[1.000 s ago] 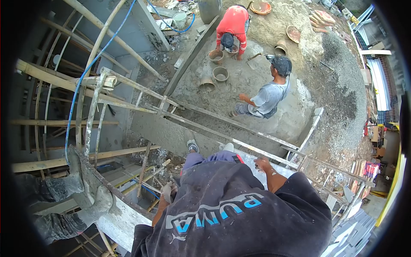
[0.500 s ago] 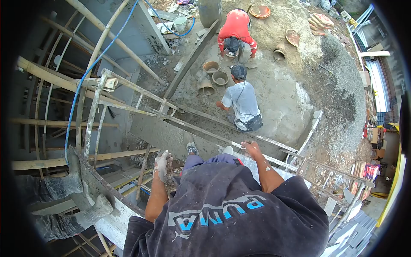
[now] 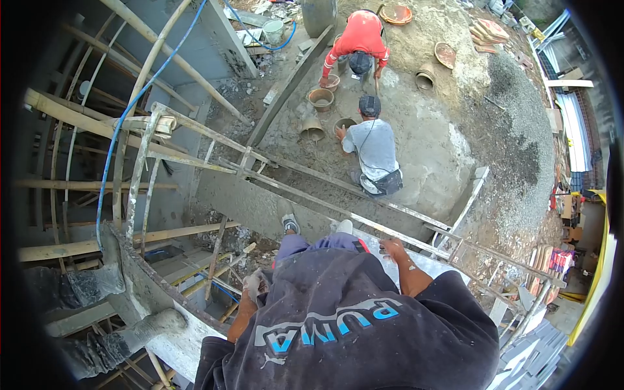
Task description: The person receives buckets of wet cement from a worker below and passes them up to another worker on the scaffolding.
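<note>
My left hand (image 3: 254, 283), coated in pale cement, hangs close against the side of my dark shirt (image 3: 325, 292). Its fingers are small and partly lost against the cloth. On the other side, my right hand (image 3: 391, 248) is held low beside my hip with loosely bent fingers and nothing visible in them. The pale board (image 3: 422, 262) is beneath my right forearm. My shoes (image 3: 290, 224) rest on a grey, cement-covered ledge (image 3: 250, 207), and a long cement-splashed metal rail (image 3: 305, 197) runs just beyond them.
Below, a person in red (image 3: 364, 36) bends by buckets (image 3: 320, 99); another in grey (image 3: 374, 146) crouches with hands at a bucket (image 3: 344, 123). Bamboo poles (image 3: 65, 110) and a blue hose (image 3: 133, 97) stand left. A curved cement form (image 3: 149, 273) lies near my left side. Gravel (image 3: 520, 130) spreads right.
Both my hands have dropped and drawn back toward my body. The person in red has reached to a bucket on the left; the person in grey has shifted a bucket rightward.
</note>
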Motion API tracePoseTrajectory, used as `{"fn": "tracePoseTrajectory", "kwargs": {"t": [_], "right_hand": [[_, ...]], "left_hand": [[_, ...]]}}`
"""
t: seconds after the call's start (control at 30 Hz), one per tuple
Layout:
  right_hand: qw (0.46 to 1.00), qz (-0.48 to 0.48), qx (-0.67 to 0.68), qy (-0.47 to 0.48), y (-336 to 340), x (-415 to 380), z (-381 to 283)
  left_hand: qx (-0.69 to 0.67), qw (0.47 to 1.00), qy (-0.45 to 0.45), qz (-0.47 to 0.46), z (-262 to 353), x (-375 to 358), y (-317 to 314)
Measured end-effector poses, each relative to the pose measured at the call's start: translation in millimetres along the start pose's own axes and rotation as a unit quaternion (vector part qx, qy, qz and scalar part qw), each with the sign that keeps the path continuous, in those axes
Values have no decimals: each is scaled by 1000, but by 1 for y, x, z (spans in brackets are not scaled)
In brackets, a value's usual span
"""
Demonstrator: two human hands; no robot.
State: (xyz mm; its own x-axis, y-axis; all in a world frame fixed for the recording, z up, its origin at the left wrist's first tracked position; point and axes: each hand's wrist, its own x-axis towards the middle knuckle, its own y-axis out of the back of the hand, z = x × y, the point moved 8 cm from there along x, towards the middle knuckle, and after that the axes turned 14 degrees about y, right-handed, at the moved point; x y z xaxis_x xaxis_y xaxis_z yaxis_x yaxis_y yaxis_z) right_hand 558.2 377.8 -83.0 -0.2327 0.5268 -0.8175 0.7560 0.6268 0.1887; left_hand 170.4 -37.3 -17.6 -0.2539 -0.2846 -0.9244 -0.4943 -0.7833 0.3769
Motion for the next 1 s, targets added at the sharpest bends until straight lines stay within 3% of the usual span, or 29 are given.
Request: {"fn": "tracePoseTrajectory", "kwargs": {"t": [0.13,0.23,0.33,0.4,0.47,0.6,0.63,0.73,0.83,1.0], "right_hand": [[999,-2,-6,47,-11,10,-42],[997,-10,-12,73,-23,21,-71],[997,-2,1,83,-33,27,-92],[996,3,9,85,-37,28,-98],[996,0,10,83,-39,28,-97],[999,-6,-8,54,-39,18,-84],[998,-12,-17,53,-39,14,-79],[999,-8,-6,36,-36,8,-53],[1000,9,-7,24,-34,4,-34],[1000,-4,-3,13,-42,0,-43]], "left_hand": [[-59,992,-1,-107,8,59,-7],[-85,986,-107,-97,59,1,-23],[-52,991,-68,-105,87,-50,-36],[-78,987,-98,-104,93,-37,-34],[-102,984,-108,-99,94,-27,-35],[4,989,-91,-114,82,-9,-27],[-30,989,-73,-127,72,10,-24],[-44,996,-50,-61,53,32,-12],[-33,997,6,-65,47,26,-10],[8,994,-7,-113,72,21,-12]]}}
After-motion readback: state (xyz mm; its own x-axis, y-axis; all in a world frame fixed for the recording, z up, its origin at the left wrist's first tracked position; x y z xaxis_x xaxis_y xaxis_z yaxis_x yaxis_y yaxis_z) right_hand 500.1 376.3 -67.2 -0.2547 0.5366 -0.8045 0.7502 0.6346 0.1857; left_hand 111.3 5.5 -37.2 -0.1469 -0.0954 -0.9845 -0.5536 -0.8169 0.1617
